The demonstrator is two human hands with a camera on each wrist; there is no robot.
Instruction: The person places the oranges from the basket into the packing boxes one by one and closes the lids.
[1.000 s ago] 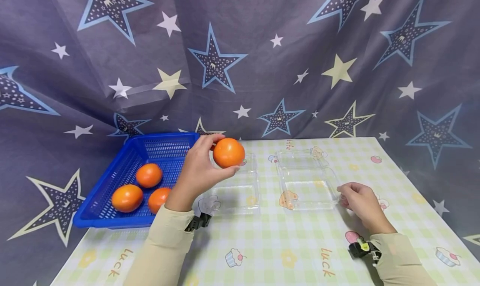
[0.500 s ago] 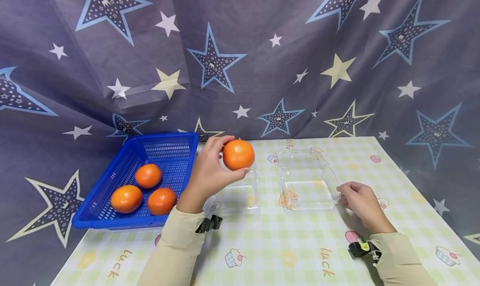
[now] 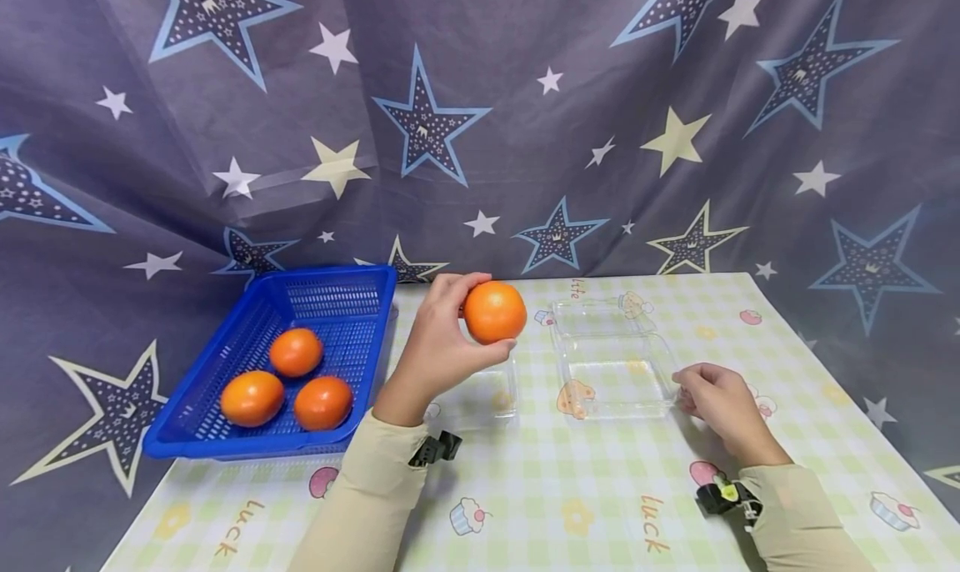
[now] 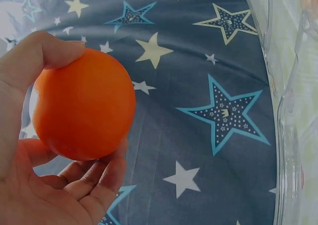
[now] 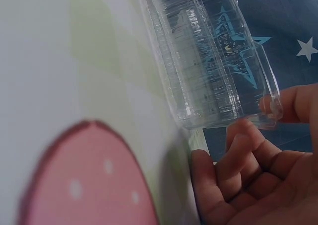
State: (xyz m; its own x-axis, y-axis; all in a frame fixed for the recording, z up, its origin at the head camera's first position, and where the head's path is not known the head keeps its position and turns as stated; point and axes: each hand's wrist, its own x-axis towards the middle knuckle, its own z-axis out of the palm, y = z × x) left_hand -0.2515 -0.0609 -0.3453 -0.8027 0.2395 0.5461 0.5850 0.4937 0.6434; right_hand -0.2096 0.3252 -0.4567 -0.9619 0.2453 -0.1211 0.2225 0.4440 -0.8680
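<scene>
Up in midair, one orange (image 3: 495,312)

The left hand (image 3: 438,343) curves thumb and fingers round it, above the desk (image 3: 540,464); the right hand (image 3: 718,403) pinches the right box (image 3: 618,384). I'd keep that pinch light and the orange moving slowly.

1. The left hand (image 3: 444,338), holding an orange (image 3: 495,313), is farther right than a second ago, farther from the blue basket (image 3: 225,448) and nearer the right clear box (image 3: 618,380).
2. It now hides more of the left clear box (image 3: 487,393).
3. The rightmost basket orange (image 3: 322,403), partly behind the left arm (image 3: 367,489) then, shows whole.
4. A pink print (image 3: 323,482) has come into full sight.
5. Any change in the held fruit's height is hard to judge.
</scene>
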